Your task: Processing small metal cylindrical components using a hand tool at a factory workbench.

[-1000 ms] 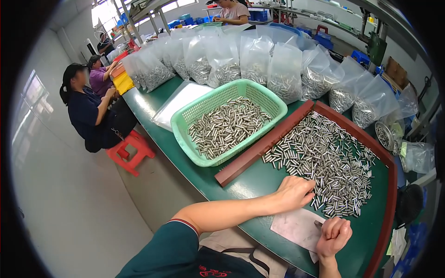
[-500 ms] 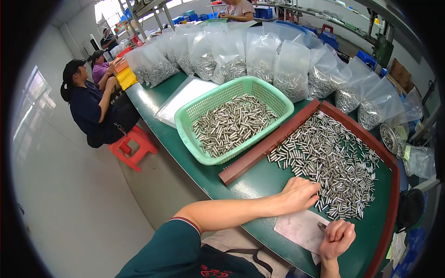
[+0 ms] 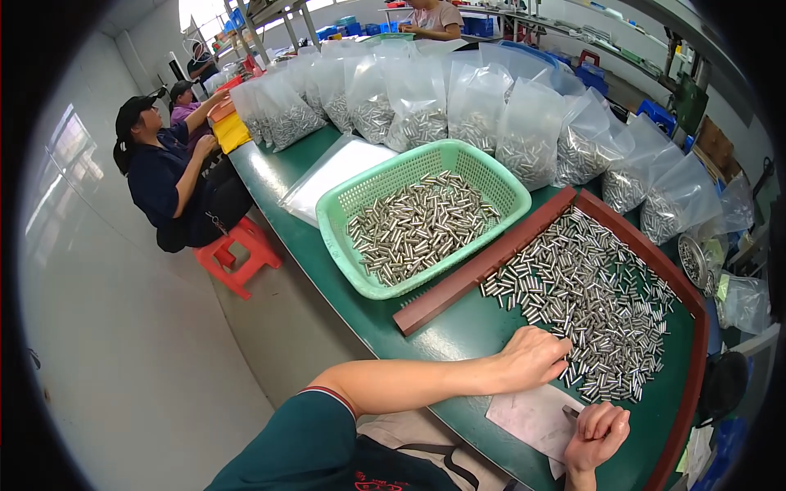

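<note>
Many small, shiny metal pins [image 3: 606,299] lie spread over the green tabletop inside a brown-red raised border. At their near left edge is my left hand [image 3: 532,358], its fingers curled inward with the tips touching the outermost pins. Whatever those fingers may pinch is hidden. My right hand [image 3: 600,434] is closed by the near side of the pins, with the flat end of a dark metal tool [image 3: 571,412] sticking out of it. A white sheet of paper [image 3: 528,417] lies on the table beneath and between my hands.
A green plastic basket [image 3: 340,258] of similar pins stands left of the brown-red border [image 3: 458,299]. Clear bags [image 3: 528,147] filled with pins line the far side. Flat plastic bags [image 3: 340,168] lie behind the basket. Co-workers [image 3: 168,168] sit at the far left near a red stool [image 3: 237,254].
The whole view has shifted slightly, so the scene sits lower and farther right. My hands keep nearly the same pose. A co-worker's arm now stretches toward the orange container.
</note>
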`<state>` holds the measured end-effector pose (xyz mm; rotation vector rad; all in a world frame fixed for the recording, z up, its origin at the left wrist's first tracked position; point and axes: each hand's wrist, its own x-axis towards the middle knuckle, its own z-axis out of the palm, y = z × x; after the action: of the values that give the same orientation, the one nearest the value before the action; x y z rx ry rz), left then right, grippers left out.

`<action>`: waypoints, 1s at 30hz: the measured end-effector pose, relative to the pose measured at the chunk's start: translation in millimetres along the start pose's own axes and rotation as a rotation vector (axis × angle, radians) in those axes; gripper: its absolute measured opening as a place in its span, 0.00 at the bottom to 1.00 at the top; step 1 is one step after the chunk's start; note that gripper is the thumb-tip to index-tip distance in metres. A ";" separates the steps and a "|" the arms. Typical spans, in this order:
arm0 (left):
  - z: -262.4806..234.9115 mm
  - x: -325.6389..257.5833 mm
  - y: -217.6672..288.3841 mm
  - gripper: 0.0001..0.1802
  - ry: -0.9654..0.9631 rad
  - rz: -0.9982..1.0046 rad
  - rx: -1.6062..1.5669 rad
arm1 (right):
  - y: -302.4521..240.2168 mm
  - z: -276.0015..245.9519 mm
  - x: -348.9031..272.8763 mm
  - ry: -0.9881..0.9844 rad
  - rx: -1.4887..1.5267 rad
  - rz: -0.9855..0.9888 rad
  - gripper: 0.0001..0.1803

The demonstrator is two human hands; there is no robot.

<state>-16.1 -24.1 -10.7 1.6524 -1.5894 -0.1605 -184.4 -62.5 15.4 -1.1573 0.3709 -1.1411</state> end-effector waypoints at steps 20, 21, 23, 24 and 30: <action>8.4 1.3 -2.9 0.14 -0.033 0.037 -0.006 | -12.2 9.9 3.0 -0.039 0.159 0.192 0.20; 12.0 0.4 -5.4 0.13 0.007 0.041 -0.020 | -12.3 8.5 2.0 -0.006 0.019 0.201 0.24; 8.6 -3.5 -4.4 0.12 0.022 0.038 -0.020 | -13.5 5.3 0.9 -0.024 0.063 0.238 0.24; 8.5 -4.4 -5.1 0.12 0.030 0.052 -0.035 | -13.0 5.5 -1.1 0.060 0.035 0.283 0.24; 10.5 -3.2 -6.4 0.12 0.101 0.057 -0.067 | -4.8 -10.3 -9.3 0.056 0.001 0.214 0.22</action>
<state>-18.1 -26.9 -22.9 1.5384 -1.5373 -0.0976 -198.5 -59.7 12.4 -1.0590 0.5241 -0.9870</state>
